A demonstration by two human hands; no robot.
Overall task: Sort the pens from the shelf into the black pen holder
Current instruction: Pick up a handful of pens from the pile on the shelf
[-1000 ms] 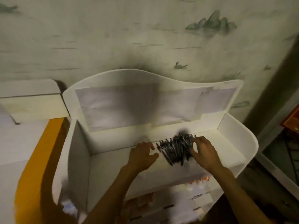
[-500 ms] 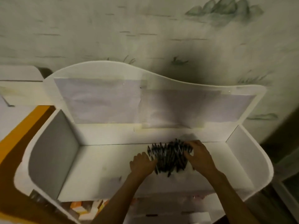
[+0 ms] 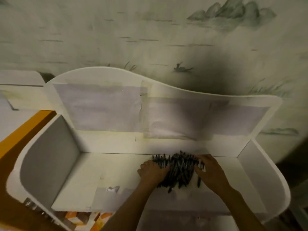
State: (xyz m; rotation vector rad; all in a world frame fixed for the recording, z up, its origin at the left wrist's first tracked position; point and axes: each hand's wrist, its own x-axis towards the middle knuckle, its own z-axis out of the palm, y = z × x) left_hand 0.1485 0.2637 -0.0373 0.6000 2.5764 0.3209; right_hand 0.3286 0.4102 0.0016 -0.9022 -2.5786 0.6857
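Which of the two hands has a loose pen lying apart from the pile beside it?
The right hand: one stray pen lies by it, separate from the pen pile.
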